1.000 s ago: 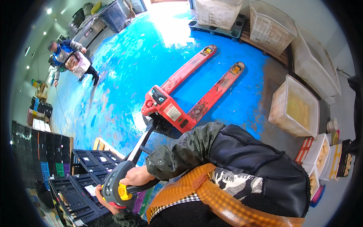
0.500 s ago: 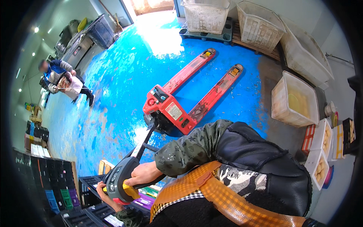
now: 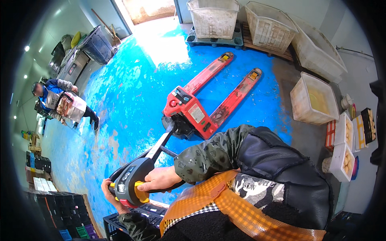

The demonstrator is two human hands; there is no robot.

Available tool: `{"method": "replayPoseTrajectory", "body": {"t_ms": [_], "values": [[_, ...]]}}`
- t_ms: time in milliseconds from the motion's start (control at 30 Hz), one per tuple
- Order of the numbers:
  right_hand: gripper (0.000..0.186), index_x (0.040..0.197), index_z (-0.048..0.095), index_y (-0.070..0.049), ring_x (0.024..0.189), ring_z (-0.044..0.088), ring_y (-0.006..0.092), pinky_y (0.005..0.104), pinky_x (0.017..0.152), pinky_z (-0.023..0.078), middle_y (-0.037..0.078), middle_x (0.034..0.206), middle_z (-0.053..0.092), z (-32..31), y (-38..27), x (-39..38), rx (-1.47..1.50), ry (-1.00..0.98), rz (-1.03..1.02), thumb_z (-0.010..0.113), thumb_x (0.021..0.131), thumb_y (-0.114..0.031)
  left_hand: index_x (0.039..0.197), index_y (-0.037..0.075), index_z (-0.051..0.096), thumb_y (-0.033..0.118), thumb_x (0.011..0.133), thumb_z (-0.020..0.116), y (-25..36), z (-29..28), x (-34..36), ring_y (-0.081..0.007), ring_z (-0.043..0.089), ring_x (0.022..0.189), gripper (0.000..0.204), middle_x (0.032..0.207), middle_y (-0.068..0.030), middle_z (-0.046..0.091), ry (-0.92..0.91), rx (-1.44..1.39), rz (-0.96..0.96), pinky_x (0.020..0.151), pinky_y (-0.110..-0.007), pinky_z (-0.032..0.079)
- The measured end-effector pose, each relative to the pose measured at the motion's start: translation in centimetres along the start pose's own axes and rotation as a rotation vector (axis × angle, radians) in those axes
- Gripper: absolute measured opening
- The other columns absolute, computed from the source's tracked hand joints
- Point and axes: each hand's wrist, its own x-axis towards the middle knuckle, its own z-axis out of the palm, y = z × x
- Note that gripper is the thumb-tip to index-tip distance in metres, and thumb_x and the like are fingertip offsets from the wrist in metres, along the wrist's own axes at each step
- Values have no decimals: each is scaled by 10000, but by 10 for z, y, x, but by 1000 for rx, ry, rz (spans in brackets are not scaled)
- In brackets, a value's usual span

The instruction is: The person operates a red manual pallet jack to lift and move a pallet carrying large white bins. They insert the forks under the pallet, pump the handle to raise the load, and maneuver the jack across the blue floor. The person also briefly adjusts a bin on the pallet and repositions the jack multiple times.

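A red pallet jack (image 3: 196, 114) stands on the blue floor, its two forks pointing away to the far right. Its tiller runs toward me and ends in a black-and-grey control handle (image 3: 136, 173) with yellow thumb controls and a red button. My left hand (image 3: 113, 197) wraps round the left grip of this handle, fingers curled over its outer side. On the right grip, my right hand (image 3: 161, 179) is closed, thumb beside the yellow control. Nothing rests on the forks.
At the far left a person (image 3: 64, 100) in an apron stands on the floor. Large white tubs (image 3: 213, 20) line the far right, with a smaller tub (image 3: 313, 98) nearer. White boxes (image 3: 343, 165) sit at the right. Black crates (image 3: 60, 213) are stacked at the near left.
The jack's body has shifted slightly right in view, and its handle has moved slightly right and up with my hands still on it. The person at left looks closer. My view has shifted.
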Motion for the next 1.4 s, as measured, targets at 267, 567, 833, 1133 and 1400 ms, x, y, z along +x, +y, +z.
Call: {"method": "replayPoseTrajectory", "body": {"t_ms": [267,567,833,1133,1400], "values": [[704,994,647,-34,584,582,146,306,503,502,40,730,563,-40,-13,74,362,-221,-87,371,1041,-680,1148,70,587,157,1013,567,32,14,80,-140,604,1023,162,1136,-28,553,-125,192,95,924,-260,531],[398,1099,622,-118,668,509,58,247,565,468,-57,776,507,-117,-49,109,696,-186,-63,525,1061,-502,1418,91,437,124,872,771,35,66,187,-274,628,1129,642,1247,-157,614,-456,-223,29,1011,-416,509],[563,1247,516,-51,679,578,158,303,637,510,85,863,609,-70,-51,81,673,-11,134,570,1021,-565,987,96,577,-24,695,755,5,55,186,-377,594,1002,363,999,-127,628,-174,485,616,866,-439,487],[641,1179,546,-50,642,615,155,286,591,526,74,835,619,-80,-44,100,628,26,108,534,988,-662,984,88,566,-7,687,778,-3,64,224,-396,582,957,377,978,-160,606,-265,411,723,827,-442,481],[464,966,633,-1,636,656,166,347,580,505,112,720,650,-134,-71,125,53,286,-59,548,1061,-447,914,71,593,19,653,774,4,63,301,-393,606,922,322,903,-149,606,-445,551,739,753,-448,487]]}}
